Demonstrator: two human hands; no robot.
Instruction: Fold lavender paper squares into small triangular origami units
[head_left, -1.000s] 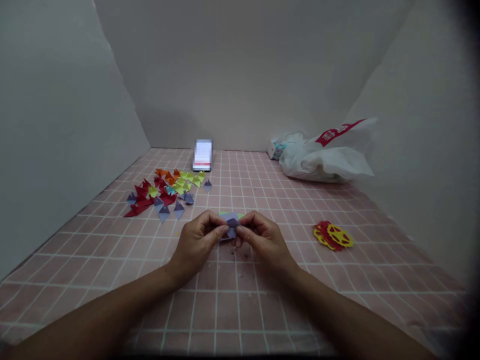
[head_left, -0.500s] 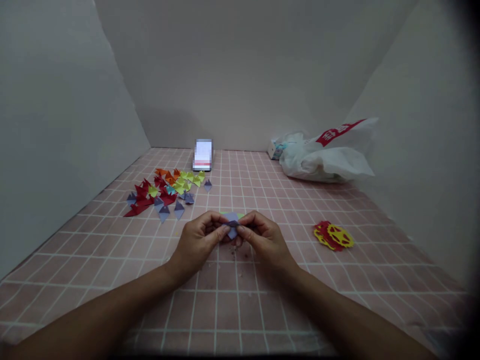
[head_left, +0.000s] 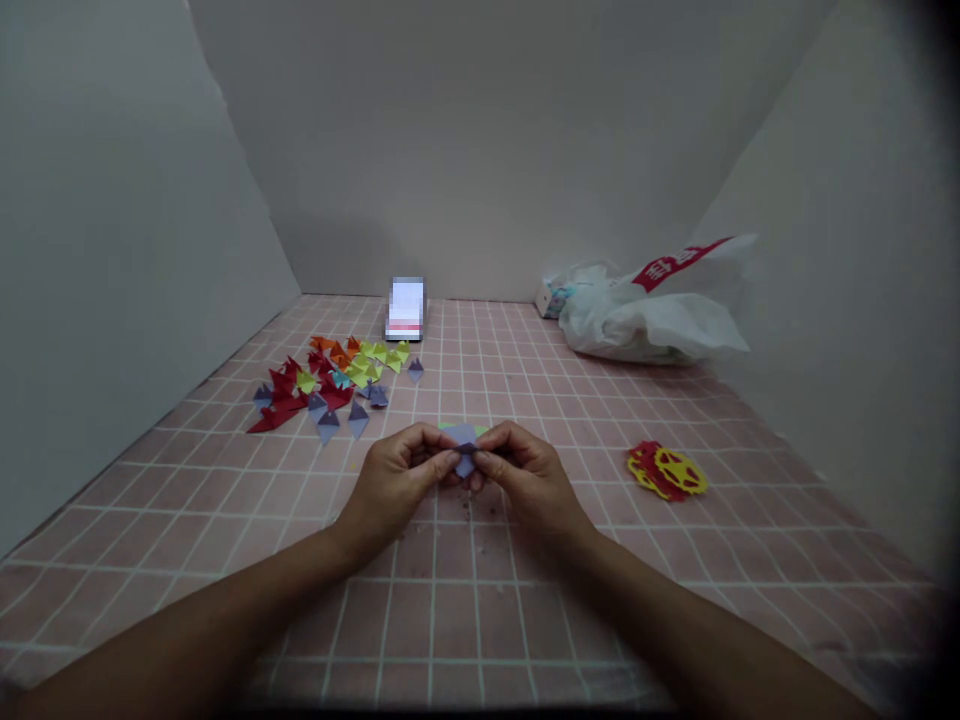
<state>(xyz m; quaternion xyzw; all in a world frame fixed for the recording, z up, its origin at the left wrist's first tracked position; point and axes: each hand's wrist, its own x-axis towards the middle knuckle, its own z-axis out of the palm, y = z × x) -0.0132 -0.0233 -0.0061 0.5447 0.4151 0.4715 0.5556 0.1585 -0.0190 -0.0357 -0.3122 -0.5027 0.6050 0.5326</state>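
Between my two hands is a small piece of folded purple paper (head_left: pixel 464 462), creased across its middle. My left hand (head_left: pixel 405 475) pinches its left side between thumb and fingers. On the opposite side my right hand (head_left: pixel 529 475) grips it the same way, thumb on top. Just behind the purple paper, a strip of light green paper (head_left: pixel 448 426) shows, mostly hidden by the hands. Further left lies a group of folded paper pieces in several colours, among them a red one (head_left: pixel 285 408), a yellow-green one (head_left: pixel 364 372) and a purple one (head_left: pixel 358 419).
A phone (head_left: pixel 406 308) with a lit screen stands upright at the back. A white plastic bag (head_left: pixel 652 325) lies back right beside a small box (head_left: pixel 549 298). Red and yellow cut-out shapes (head_left: pixel 679 470) lie right of my hands on the checked tablecloth (head_left: pixel 472 620). Pale walls enclose the table.
The hands stay in nearly the same place, with only slight finger movement on the purple paper. Everything else on the table looks unmoved.
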